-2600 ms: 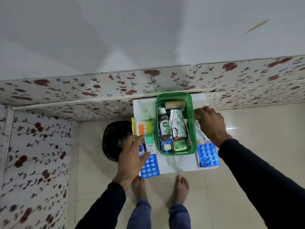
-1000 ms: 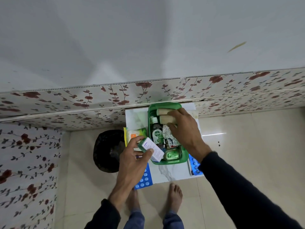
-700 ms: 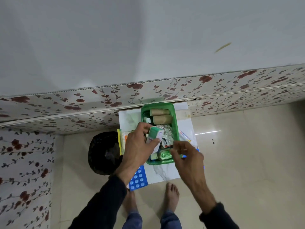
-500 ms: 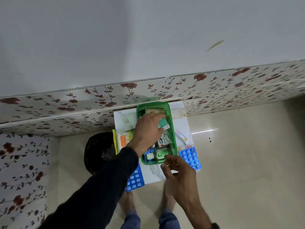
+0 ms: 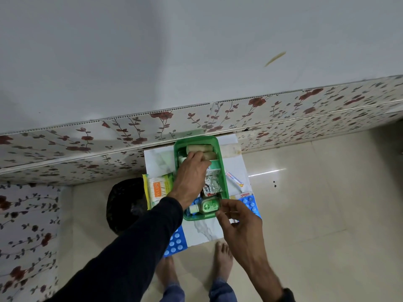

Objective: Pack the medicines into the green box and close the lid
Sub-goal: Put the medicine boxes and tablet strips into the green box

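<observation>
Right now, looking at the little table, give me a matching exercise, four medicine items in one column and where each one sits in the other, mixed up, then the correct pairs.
Column one:
1. cotton buds pack
2. ointment tube
3. bandage rolls
4. green bottle

Column two:
A. inside the green box, at its far end
B. on the table, left of the box
C. inside the box, lying at its near end
D. on the table, right of the box

Pairs: 1-B, 2-D, 3-A, 4-C
</observation>
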